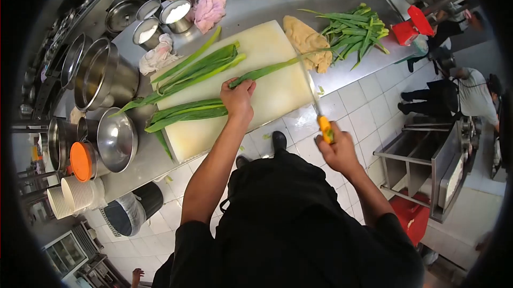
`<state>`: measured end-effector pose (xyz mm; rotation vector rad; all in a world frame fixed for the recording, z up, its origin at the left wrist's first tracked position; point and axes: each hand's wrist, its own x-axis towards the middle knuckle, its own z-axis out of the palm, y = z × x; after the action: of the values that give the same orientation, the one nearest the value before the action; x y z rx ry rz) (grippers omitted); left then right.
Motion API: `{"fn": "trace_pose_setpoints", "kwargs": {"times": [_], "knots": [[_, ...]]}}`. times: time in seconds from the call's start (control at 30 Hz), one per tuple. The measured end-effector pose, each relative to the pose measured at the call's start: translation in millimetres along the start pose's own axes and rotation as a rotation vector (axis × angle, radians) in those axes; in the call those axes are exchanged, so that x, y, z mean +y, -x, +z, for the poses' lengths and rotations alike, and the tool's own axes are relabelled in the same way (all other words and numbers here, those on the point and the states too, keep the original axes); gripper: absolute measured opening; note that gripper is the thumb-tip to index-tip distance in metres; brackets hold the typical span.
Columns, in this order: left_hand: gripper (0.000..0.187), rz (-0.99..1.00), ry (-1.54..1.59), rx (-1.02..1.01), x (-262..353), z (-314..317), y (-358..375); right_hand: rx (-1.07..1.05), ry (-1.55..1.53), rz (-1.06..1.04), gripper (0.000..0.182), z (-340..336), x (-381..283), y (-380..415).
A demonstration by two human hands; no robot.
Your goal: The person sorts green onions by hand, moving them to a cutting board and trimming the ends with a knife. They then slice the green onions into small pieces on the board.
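Note:
A white cutting board point(195, 143) lies on the steel counter in front of me. My left hand point(238, 100) is closed on long green scallion leaves point(275, 67) that stretch right past the board's edge. My right hand point(340, 150) grips a knife point(324, 127) by its yellow handle. The knife's blade points away from me along the board's right edge, by the scallion leaves. One bundle of scallions point(200, 71) lies on the upper left of the board. Another scallion bundle point(187, 113) lies lower, left of my left hand.
A tan cloth point(307, 42) and a heap of greens point(357, 32) lie right of the board, near a red object point(413, 27). Steel bowls point(116, 139), pots and an orange lid point(82, 161) crowd the left. Another person point(473, 93) bends at the far right.

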<state>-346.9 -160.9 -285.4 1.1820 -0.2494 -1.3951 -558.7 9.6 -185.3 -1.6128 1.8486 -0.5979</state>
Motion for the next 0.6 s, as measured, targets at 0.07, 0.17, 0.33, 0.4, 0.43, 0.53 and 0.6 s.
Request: {"fn": "trace_pose_setpoints", "kwargs": {"times": [0.07, 0.17, 0.33, 0.4, 0.43, 0.53, 0.6], "knots": [[0.04, 0.018, -0.018, 0.001, -2, 5, 0, -0.154, 0.084, 0.075, 0.03, 5, 20, -11], [0.038, 0.089, 0.016, 0.021, -7, 4, 0, -0.29, 0.124, 0.087, 0.033, -3, 45, -34], [0.027, 0.362, -0.089, 0.051, 32, 11, 27, -0.243, 0.115, 0.065, 0.036, -12, 21, -70], [0.019, 0.552, -0.173, 0.094, 57, 17, 42, -0.198, 0.111, 0.004, 0.039, 4, 15, -94], [0.017, 0.611, -0.17, 0.11, 65, 16, 45, -0.19, 0.074, -0.014, 0.042, 13, 6, -107], [0.014, 0.741, -0.189, 0.144, 85, 17, 54, -0.201, 0.017, -0.047, 0.057, 44, 7, -148], [0.012, 0.756, -0.25, 0.152, 95, 19, 63, -0.193, 0.01, -0.097, 0.061, 50, 10, -166]]}}
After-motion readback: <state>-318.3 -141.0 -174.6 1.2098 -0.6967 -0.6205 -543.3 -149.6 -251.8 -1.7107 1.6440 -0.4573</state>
